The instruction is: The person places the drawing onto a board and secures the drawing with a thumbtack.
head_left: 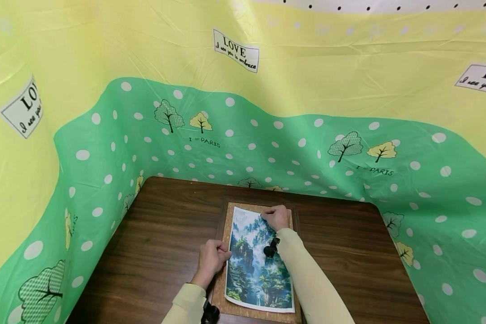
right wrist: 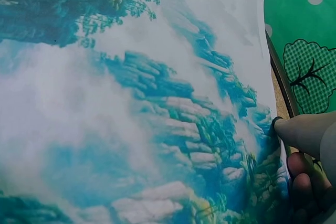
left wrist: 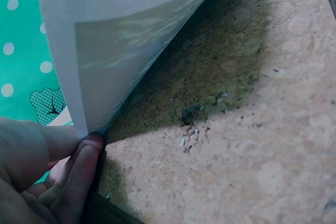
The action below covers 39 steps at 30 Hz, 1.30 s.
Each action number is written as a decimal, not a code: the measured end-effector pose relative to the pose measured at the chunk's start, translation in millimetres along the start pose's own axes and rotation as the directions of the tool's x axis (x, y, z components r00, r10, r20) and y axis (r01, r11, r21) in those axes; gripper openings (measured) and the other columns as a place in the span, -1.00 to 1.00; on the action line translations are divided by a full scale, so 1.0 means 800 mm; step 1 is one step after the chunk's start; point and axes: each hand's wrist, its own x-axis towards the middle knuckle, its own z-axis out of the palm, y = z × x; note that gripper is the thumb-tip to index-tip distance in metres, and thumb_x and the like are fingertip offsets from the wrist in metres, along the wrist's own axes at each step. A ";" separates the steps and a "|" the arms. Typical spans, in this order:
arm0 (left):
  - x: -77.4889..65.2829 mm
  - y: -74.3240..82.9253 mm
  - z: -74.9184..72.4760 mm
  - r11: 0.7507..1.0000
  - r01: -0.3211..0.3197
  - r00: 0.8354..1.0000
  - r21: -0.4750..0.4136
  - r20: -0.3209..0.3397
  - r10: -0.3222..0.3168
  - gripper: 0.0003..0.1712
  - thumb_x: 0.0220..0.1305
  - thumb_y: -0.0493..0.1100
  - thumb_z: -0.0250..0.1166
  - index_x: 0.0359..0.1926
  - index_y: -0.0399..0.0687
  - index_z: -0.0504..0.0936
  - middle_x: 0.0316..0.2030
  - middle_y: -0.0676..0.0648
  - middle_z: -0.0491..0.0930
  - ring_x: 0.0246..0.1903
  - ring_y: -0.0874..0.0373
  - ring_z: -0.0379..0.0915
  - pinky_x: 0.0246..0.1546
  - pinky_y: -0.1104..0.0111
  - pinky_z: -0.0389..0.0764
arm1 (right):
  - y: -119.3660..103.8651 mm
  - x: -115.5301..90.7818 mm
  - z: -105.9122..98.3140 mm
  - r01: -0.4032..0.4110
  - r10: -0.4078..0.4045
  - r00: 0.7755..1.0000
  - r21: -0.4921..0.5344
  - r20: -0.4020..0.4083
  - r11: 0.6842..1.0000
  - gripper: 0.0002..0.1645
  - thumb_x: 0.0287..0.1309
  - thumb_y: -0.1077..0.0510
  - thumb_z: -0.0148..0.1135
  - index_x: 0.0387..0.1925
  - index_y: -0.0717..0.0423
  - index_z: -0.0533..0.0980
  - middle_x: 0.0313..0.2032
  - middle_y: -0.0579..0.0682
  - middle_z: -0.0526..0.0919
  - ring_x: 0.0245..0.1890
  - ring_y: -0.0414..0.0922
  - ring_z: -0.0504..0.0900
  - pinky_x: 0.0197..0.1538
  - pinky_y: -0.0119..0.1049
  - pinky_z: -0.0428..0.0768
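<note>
A landscape print (head_left: 256, 270) with a white border lies over a cork board (head_left: 263, 312), its left part lifted and curling. My left hand (head_left: 212, 257) pinches the print's left edge between thumb and fingers. In the left wrist view, the underside of the paper (left wrist: 123, 40) tents over the bare cork (left wrist: 252, 156). At the upper right edge, my right hand (head_left: 277, 218) pinches the print, thumb on the picture and fingers behind it. A small dark spot shows at that thumb's tip in the right wrist view; I cannot tell what it is.
The board rests on a dark wooden table (head_left: 158, 238). A green and yellow patterned curtain (head_left: 243, 135) hangs around the table's back and sides. Chipped cork and a dark mark (left wrist: 190, 114) show on the board. Each wrist carries a small black camera (head_left: 270, 248).
</note>
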 end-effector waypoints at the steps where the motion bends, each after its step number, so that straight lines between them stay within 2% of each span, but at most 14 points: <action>1: 0.000 0.000 0.000 1.000 -0.004 1.000 0.003 0.000 0.004 -0.75 0.03 -0.21 0.55 -0.64 0.05 0.65 -0.71 0.17 0.52 -0.66 0.31 0.37 -0.53 0.38 0.47 | 0.000 0.000 0.000 -0.006 0.006 1.000 0.003 0.003 1.000 -0.94 0.10 0.25 0.46 -0.38 0.17 0.77 -0.36 0.10 0.76 -0.34 0.02 0.66 -0.20 -0.02 0.67; 14: 0.000 0.000 0.000 1.000 0.012 1.000 0.006 -0.006 -0.012 -0.74 0.02 -0.21 0.56 -0.65 0.06 0.64 -0.72 0.17 0.51 -0.65 0.30 0.36 -0.53 0.37 0.46 | -0.002 0.001 0.000 -0.037 0.037 0.999 0.008 0.018 0.999 -0.95 0.12 0.23 0.46 -0.37 0.14 0.78 -0.32 0.11 0.76 -0.34 0.00 0.66 -0.20 -0.03 0.67; 21: -0.001 0.000 0.001 1.000 0.015 1.000 0.008 0.002 -0.015 -0.72 0.02 -0.21 0.56 -0.67 0.08 0.64 -0.72 0.18 0.51 -0.65 0.31 0.37 -0.52 0.38 0.46 | 0.003 0.002 0.006 -0.055 0.053 0.997 -0.030 -0.050 0.998 -0.96 0.10 0.18 0.48 -0.43 0.03 0.78 -0.33 0.04 0.76 -0.36 -0.03 0.65 -0.22 -0.03 0.66; 25: -0.001 0.001 0.000 1.000 0.008 1.000 0.013 -0.006 -0.008 -0.72 0.01 -0.21 0.56 -0.67 0.07 0.64 -0.72 0.18 0.51 -0.65 0.31 0.37 -0.52 0.37 0.46 | 0.002 0.001 0.009 -0.056 0.054 0.997 -0.026 -0.063 0.998 -0.95 0.11 0.17 0.47 -0.44 0.04 0.77 -0.33 0.04 0.75 -0.40 -0.04 0.63 -0.22 0.03 0.64; 31: 0.000 0.001 -0.001 1.000 0.003 1.000 0.020 -0.010 -0.002 -0.73 0.02 -0.20 0.56 -0.66 0.07 0.65 -0.71 0.18 0.52 -0.64 0.32 0.38 -0.51 0.36 0.49 | -0.003 0.002 0.011 -0.085 0.081 0.994 -0.063 -0.067 0.994 -0.92 0.13 0.14 0.44 -0.45 0.02 0.75 -0.30 0.03 0.74 -0.39 -0.03 0.61 -0.15 0.10 0.59; 35: 0.000 0.001 0.000 1.000 0.001 1.000 0.021 -0.014 -0.001 -0.74 0.01 -0.20 0.57 -0.66 0.08 0.65 -0.71 0.20 0.52 -0.63 0.32 0.38 -0.50 0.36 0.50 | -0.006 0.002 0.010 -0.106 0.103 0.993 -0.056 -0.049 0.993 -0.91 0.14 0.14 0.43 -0.46 0.03 0.73 -0.31 0.04 0.73 -0.42 -0.03 0.61 -0.19 0.06 0.59; 39: 0.000 0.000 0.000 1.000 0.000 1.000 0.018 -0.015 0.000 -0.73 0.00 -0.20 0.57 -0.67 0.08 0.64 -0.71 0.20 0.52 -0.64 0.32 0.38 -0.50 0.37 0.48 | -0.006 0.003 0.010 -0.090 0.088 0.995 -0.051 -0.043 0.995 -0.90 0.15 0.14 0.42 -0.46 0.04 0.73 -0.34 0.04 0.72 -0.45 -0.04 0.60 -0.22 0.02 0.60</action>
